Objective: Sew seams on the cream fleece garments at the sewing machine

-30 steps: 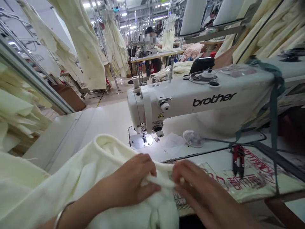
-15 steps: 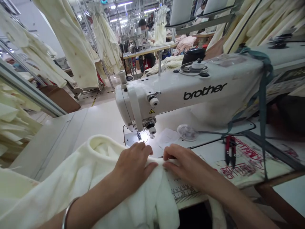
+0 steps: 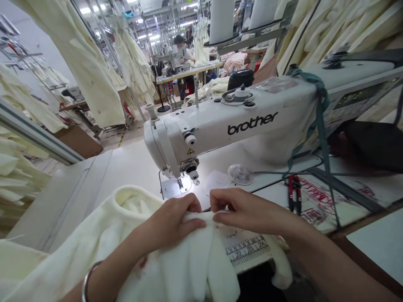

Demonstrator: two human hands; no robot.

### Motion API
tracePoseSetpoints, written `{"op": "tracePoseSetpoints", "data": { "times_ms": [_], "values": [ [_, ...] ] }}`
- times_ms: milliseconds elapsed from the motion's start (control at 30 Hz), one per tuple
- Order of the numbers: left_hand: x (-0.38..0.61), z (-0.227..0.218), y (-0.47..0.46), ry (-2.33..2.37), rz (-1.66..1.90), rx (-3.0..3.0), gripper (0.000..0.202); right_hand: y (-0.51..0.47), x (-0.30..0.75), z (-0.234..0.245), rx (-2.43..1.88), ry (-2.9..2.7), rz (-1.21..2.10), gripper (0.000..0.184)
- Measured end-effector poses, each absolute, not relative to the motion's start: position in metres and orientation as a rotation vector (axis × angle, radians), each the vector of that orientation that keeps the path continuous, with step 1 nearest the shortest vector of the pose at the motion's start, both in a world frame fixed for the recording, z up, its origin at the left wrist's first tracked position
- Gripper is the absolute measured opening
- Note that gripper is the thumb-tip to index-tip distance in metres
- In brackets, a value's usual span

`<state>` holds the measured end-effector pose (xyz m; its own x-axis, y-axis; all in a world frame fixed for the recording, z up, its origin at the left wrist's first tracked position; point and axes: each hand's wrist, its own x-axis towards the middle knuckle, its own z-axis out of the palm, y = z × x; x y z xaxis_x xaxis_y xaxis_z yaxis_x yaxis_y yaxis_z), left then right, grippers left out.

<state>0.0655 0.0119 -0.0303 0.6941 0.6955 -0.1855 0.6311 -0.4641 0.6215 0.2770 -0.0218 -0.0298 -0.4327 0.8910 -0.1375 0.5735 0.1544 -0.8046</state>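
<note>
My left hand [image 3: 173,220] pinches the edge of a cream garment [image 3: 192,256] between thumb and bent fingers. Close beside it, my right hand [image 3: 241,209] grips the same folded edge with its thumb and fingertips. The garment drapes over the table's front edge, and its round banded opening [image 3: 132,201] lies to the left of my hands. Just beyond my fingers stands a white sewing machine [image 3: 208,130], its needle area lit. No cloth shows under the presser foot [image 3: 180,183].
Red-handled thread snips [image 3: 294,193] lie on the table at right, near a hanging teal strap [image 3: 324,155]. A clear round bobbin-like disc [image 3: 241,173] sits behind my right hand. A printed ruler strip [image 3: 248,250] runs along the front edge. Cream garments [image 3: 135,63] hang behind.
The view has shifted, so the machine appears further left. Both hands keep their hold on the garment edge, and my right forearm has swung outward a little.
</note>
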Motion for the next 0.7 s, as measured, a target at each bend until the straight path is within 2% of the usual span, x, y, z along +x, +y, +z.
{"op": "tracePoseSetpoints", "data": {
  "times_ms": [133, 367, 467, 600, 700],
  "values": [
    [0.067, -0.026, 0.009, 1.022, 0.090, 2.163, 0.033, -0.023, 0.276, -0.030, -1.396, -2.038, 1.127, 0.011],
    [0.072, -0.031, 0.003, 1.100, 0.226, 2.151, 0.020, -0.030, 0.278, -0.029, -1.455, -1.959, 1.211, 0.007],
    [0.071, -0.036, -0.002, 1.109, 0.317, 2.182, 0.020, -0.034, 0.277, -0.029, -1.485, -1.920, 1.270, 0.023],
    [0.069, -0.039, -0.008, 1.103, 0.338, 2.168, 0.022, -0.036, 0.272, -0.032, -1.559, -1.943, 1.176, 0.007],
    [0.069, -0.041, -0.010, 1.178, 0.332, 2.091, 0.022, -0.032, 0.267, -0.037, -1.593, -1.909, 1.172, 0.005]
  ]
}}
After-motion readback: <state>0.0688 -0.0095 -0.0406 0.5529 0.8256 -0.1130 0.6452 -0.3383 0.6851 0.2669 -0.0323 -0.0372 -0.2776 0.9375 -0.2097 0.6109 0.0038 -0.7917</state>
